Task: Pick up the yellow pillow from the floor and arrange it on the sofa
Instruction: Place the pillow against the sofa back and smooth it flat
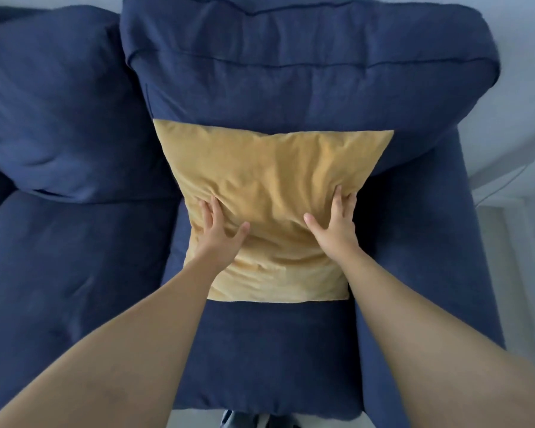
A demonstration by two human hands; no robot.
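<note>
Pressing both open palms flat against the yellow pillow (269,193) on the blue sofa (74,257).

Bare forearms reach forward and down; the left hand (218,234) rests on the pillow's lower left with fingers spread, the right hand (337,222) on its right side, fingertips curling at the edge, neither closed around the fabric. The pillow stands tilted on the right seat cushion (269,350), leaning against the back cushion (306,72). Its square, soft cover is creased around the hands. The sofa's weave looks matte and plump, with piped seams. A pale wall (525,72) and light floor (525,288) lie to the right.
</note>
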